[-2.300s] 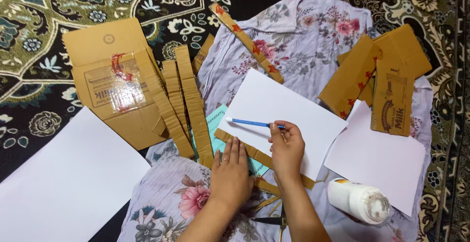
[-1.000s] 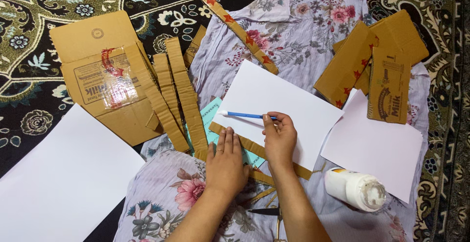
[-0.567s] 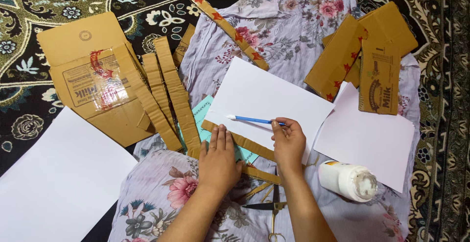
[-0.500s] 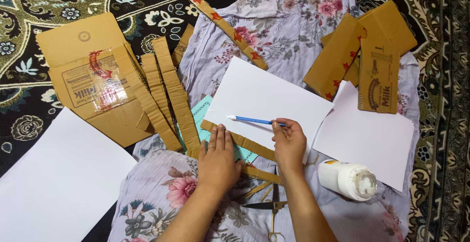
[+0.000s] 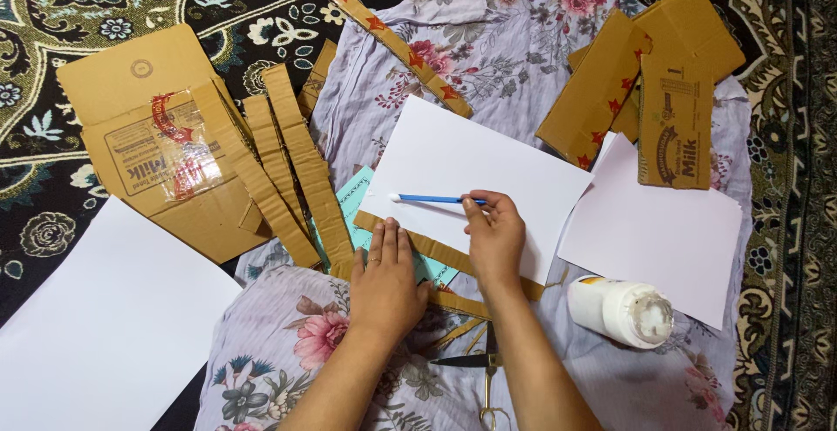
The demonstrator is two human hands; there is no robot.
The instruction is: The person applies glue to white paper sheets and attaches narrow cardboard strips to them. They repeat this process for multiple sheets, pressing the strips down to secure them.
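On smooth white paper (image 5: 471,165): thin blue brush (image 5: 432,198).

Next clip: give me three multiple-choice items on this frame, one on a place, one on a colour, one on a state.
1. Where do the scissors lie?
A. On the white sheet
B. On the floral cloth between the forearms
C. On the cardboard box

2. What colour is the stick in the right hand?
A. Blue
B. Red
C. Green

3. How does the white bottle stand?
A. Upright
B. Upside down
C. On its side

Key: 1 B, the scissors rest on the floral cloth below both hands. 2 A, the blue stick has a white tip. 3 C, the bottle lies flat, mouth toward the viewer's right.
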